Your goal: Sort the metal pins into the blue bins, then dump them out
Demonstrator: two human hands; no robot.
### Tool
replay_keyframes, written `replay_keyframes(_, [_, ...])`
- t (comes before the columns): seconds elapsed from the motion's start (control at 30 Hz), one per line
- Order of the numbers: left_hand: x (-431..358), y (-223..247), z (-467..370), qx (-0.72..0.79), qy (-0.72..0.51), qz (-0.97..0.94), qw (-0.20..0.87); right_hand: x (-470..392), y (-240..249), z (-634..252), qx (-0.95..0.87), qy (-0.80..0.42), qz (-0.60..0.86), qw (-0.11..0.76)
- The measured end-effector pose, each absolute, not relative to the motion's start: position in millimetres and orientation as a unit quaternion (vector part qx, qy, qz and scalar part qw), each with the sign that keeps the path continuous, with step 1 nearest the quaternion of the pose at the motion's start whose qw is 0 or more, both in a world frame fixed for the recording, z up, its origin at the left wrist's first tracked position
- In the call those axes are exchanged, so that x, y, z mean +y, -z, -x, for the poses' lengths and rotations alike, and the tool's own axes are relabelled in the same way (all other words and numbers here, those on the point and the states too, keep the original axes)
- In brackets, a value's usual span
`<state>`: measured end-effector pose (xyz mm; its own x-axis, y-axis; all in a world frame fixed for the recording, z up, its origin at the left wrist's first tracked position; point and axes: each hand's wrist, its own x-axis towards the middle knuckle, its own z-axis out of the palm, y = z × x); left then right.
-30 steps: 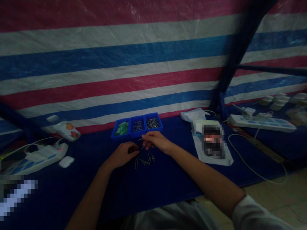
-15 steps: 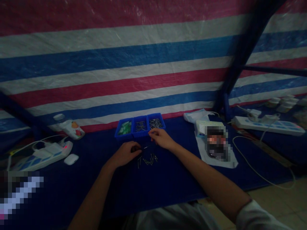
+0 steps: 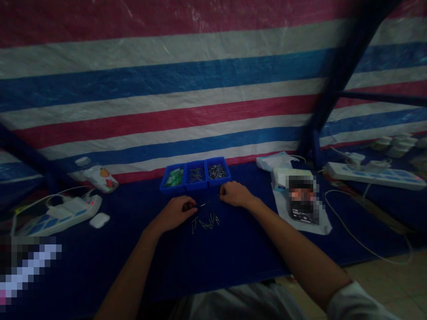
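My left hand [image 3: 178,210] is closed in a pinch on a thin metal pin [image 3: 204,204], possibly a screw, which points right from the fingertips. Just in front of the right-hand bin, my right hand [image 3: 235,194] has its fingers pressed together, with a tiny bit of something small at the tips that is too dark to name. Several thin screw-like metal pieces [image 3: 207,222] lie loose on the blue table [image 3: 213,262] below the hands. Behind the hands stand three joined blue bins: one with green and clear pieces [image 3: 174,178], two with small metal parts [image 3: 196,174] [image 3: 216,171].
At left are a power strip [image 3: 71,212], a white case [image 3: 99,220] and a tilted bottle [image 3: 102,178]. On the right, a tissue-like box [image 3: 279,178] and a blurred-out item [image 3: 302,200] rest on white paper. A second power strip [image 3: 376,175] trails a cable. Striped sheeting hangs behind.
My right hand has moved right and slightly down, away from the pin and the front of the bins. My left hand stays in place with the pin, which now shows more clearly.
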<state>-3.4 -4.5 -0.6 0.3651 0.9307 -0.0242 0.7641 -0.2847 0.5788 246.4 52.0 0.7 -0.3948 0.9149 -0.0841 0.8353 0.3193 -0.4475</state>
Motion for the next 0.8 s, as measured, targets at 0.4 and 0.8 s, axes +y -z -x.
replay_keyframes(0.4, [-6,-8,-4,0.486,-0.234,-0.81,0.231,33,-5,-223,-0.894,-0.2,0.35,0.195])
replay_keyframes(0.8, [-6,-8,-5,0.465,-0.244,-0.81,0.261,23,-4,-213,-0.906,-0.163,0.324,0.22])
